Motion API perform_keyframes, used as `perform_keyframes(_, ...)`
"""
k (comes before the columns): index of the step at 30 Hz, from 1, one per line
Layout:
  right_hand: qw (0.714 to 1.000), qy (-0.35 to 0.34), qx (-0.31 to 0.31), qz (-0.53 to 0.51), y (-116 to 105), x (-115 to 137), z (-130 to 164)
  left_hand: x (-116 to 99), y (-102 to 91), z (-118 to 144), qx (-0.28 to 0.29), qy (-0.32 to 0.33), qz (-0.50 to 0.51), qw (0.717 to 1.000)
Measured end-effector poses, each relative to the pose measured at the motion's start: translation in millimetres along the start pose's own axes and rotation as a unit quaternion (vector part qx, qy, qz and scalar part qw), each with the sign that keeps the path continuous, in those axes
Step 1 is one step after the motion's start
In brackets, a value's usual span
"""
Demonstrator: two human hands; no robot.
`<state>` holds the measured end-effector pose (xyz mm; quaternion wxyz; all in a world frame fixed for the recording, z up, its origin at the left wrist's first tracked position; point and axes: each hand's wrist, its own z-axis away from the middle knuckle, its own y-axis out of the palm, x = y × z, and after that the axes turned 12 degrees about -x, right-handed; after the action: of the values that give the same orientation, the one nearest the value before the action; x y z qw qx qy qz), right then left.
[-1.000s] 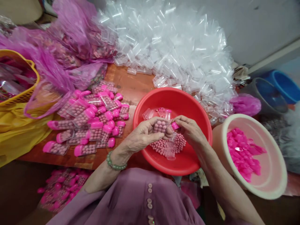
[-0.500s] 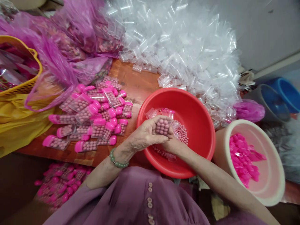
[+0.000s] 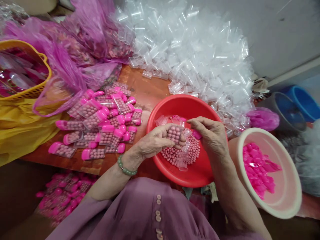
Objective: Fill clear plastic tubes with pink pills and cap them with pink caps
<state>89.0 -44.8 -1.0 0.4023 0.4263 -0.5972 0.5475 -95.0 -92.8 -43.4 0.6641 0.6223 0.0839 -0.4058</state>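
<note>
- Head view: before me, the red basin (image 3: 200, 171) holds loose pink beads (image 3: 193, 151) and a few clear cases (image 3: 161, 120).
- To its right, the cream tub (image 3: 287, 176) carries a heap of bright pink caps (image 3: 258, 170).
- Left on the table (image 3: 147, 91), capped cases (image 3: 96, 118) full of beads lie in a loose pile; beyond, a yellow basket (image 3: 27, 91) is stuffed with pink and clear packets.
- Glossy, see-through plastic makes up the large empty-case heap (image 3: 195, 50); my beads are small, round and dull-surfaced.
- Fingers of my left hand (image 3: 150, 143) curl partway round a bead-filled case (image 3: 174, 134), held over the basin.
- Fingers of my right hand (image 3: 213, 135) are pinched nearly closed on a pink cap (image 3: 197, 134), just beside that case.
</note>
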Motion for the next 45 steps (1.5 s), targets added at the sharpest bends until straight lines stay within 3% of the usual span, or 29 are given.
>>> perform_keyframes(5,0.993,-0.089,0.075,-0.001,13,10,6,5,-2.0,-1,0.001,0.007,-0.004,1.000)
perform_keyframes(12,0.993,-0.067,0.101,-0.004,9,7,5,5,1.2,-3,-0.001,-0.003,0.000,1.000)
perform_keyframes(14,0.995,-0.059,0.085,-0.013,8,8,1,6,3.4,-4,-0.019,0.004,0.002,1.000)
perform_keyframes(19,0.994,0.014,-0.028,-0.101,10,6,-11,8,6.1,-6,-0.049,0.019,-0.014,0.999)
perform_keyframes(23,0.982,0.077,-0.063,-0.164,16,3,-17,7,6.5,-8,-0.104,0.094,-0.079,0.987)
perform_keyframes(28,0.963,0.163,-0.052,-0.207,16,5,-14,4,9.2,-7,-0.099,0.115,-0.128,0.980)
perform_keyframes(31,0.966,0.170,-0.012,-0.192,9,8,-8,3,9.8,-6,-0.081,0.106,-0.138,0.981)
perform_keyframes(34,0.975,0.148,0.026,-0.167,2,10,-2,4,8.7,-5,-0.064,0.096,-0.135,0.984)
perform_keyframes(37,0.983,0.094,0.014,-0.158,3,12,4,6,8.0,-6,-0.064,0.086,-0.140,0.984)
perform_keyframes(41,0.985,0.014,-0.045,-0.164,20,16,14,6,9.9,-7,-0.066,0.066,-0.126,0.988)
perform_keyframes(45,0.989,-0.055,-0.054,-0.127,41,16,26,4,11.3,-6,-0.048,0.060,-0.109,0.991)
